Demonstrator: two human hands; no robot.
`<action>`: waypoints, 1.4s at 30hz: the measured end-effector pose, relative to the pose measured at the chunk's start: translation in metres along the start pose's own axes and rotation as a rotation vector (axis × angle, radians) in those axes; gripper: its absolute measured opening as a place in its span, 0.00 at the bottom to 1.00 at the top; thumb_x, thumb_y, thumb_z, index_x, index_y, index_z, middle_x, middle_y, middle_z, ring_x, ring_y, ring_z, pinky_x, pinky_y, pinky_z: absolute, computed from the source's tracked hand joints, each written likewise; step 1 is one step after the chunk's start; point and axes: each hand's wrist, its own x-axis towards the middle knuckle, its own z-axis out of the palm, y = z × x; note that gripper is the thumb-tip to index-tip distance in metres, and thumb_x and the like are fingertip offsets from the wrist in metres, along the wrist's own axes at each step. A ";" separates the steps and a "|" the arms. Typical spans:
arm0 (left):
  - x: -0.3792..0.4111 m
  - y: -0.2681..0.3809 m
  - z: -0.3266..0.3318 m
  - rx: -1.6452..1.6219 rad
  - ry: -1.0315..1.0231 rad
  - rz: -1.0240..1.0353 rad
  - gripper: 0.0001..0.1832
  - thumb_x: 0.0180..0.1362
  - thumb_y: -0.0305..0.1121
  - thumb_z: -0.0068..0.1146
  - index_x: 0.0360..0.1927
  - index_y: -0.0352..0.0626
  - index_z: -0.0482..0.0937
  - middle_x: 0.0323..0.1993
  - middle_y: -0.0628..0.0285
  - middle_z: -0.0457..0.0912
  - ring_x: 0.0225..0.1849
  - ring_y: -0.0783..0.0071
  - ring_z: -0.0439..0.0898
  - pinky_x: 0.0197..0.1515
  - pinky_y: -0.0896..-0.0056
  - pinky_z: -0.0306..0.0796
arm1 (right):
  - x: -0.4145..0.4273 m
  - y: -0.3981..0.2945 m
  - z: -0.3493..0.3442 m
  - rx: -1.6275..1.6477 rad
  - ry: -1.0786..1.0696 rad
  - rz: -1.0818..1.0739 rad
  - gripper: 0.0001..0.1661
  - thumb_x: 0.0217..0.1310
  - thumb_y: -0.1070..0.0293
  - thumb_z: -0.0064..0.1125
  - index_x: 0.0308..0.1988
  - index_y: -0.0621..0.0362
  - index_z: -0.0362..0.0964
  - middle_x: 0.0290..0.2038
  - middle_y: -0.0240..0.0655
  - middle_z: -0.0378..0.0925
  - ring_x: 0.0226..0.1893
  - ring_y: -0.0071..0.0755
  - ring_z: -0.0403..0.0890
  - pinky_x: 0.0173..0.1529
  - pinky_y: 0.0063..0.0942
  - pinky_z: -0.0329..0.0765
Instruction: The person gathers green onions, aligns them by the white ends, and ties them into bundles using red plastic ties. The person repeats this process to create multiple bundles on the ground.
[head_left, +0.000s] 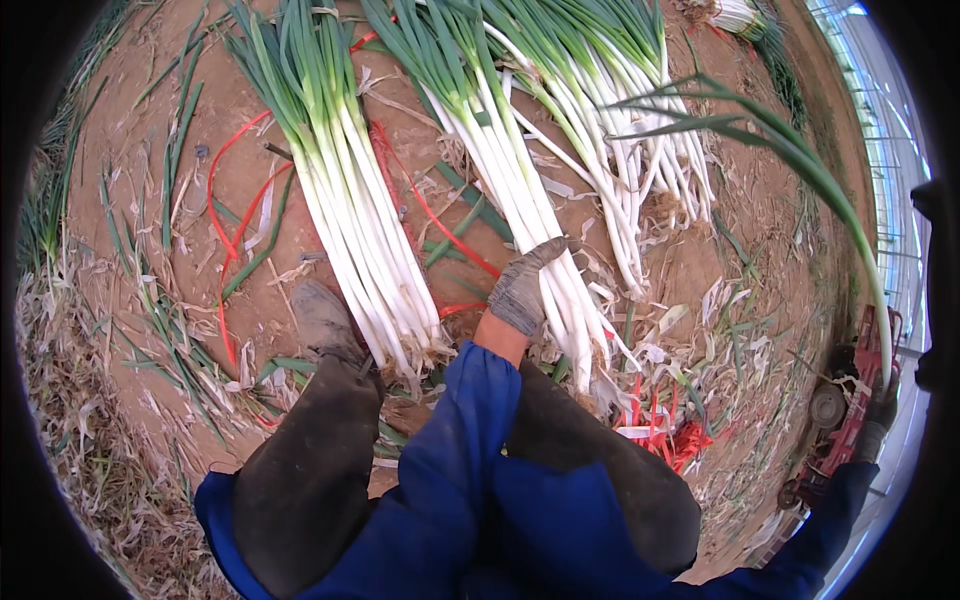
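My left hand (525, 289), in a dirty knit work glove, is closed around the white stalks of a bunch of long green onions (517, 187) lying on the soil before me. At the far right my right hand (881, 405), also gloved, is raised out to the side, gripping the root end of a single green onion (847, 210) whose leaves droop back toward the middle. Left of my left hand lies a second bunch of green onions (345, 187). Further right, a looser pile of green onions (622, 127) has its roots toward me.
Red plastic ribbon (217, 202) trails over the soil on the left, and a tangle of it (682, 442) lies by my right knee. Peeled husks and loose leaves litter the ground. A red wheeled machine (832, 420) stands at the far right. Another onion bundle (739, 16) lies top right.
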 end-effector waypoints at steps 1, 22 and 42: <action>0.000 -0.002 -0.001 -0.010 0.008 -0.035 0.18 0.56 0.31 0.61 0.50 0.40 0.75 0.41 0.51 0.82 0.41 0.53 0.82 0.45 0.50 0.79 | 0.002 -0.012 0.004 0.028 -0.012 0.044 0.29 0.67 0.55 0.55 0.60 0.62 0.65 0.49 0.43 0.76 0.48 0.39 0.77 0.52 0.30 0.74; -0.006 0.006 -0.016 0.060 0.093 -0.033 0.26 0.51 0.31 0.67 0.53 0.35 0.72 0.44 0.47 0.80 0.45 0.50 0.81 0.48 0.48 0.80 | -0.185 -0.488 0.209 0.870 -1.135 -0.177 0.21 0.71 0.54 0.46 0.41 0.63 0.70 0.23 0.32 0.74 0.20 0.23 0.77 0.25 0.26 0.75; 0.000 -0.011 -0.010 0.205 0.162 0.019 0.23 0.53 0.25 0.63 0.53 0.31 0.73 0.46 0.46 0.80 0.45 0.52 0.82 0.51 0.52 0.78 | -0.149 -0.507 0.205 1.033 -1.493 -0.196 0.47 0.52 0.40 0.67 0.61 0.63 0.65 0.56 0.46 0.74 0.56 0.35 0.74 0.64 0.31 0.66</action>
